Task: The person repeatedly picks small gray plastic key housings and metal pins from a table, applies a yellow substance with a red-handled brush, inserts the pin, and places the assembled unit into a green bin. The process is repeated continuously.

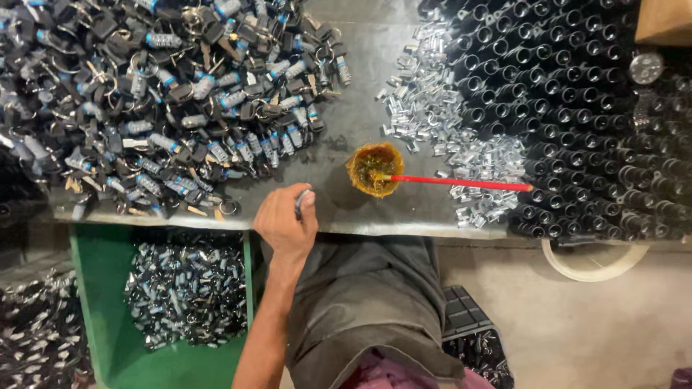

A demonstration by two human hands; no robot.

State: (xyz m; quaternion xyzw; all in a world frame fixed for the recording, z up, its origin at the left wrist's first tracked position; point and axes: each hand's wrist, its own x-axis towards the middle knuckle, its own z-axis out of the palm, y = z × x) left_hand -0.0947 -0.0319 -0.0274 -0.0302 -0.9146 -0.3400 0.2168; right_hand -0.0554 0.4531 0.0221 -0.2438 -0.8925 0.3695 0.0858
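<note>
Lock parts spread across a grey metal workbench (360, 122), one piece in hand.

A large heap of black-headed keys and small lock cylinders (166, 94) fills the bench's left; ranks of black tubular housings (577, 94) fill the right, beside shiny silver metal sleeves (461, 137). Below, a green plastic crate (94, 302) holds more parts. By the bench edge, the left hand (285, 220) closes its fingers on a small silvery cylinder (304, 200), seemingly mid-assembly, near the orange grease cup (375, 169) with its red stick (461, 182). The right hand is out of sight. No labels are legible.

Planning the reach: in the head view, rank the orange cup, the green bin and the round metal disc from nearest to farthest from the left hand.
From the left hand:
1. Orange cup, just right, on the table.
2. Green bin, below left, under the table edge.
3. Metal disc, far upper right.
</note>
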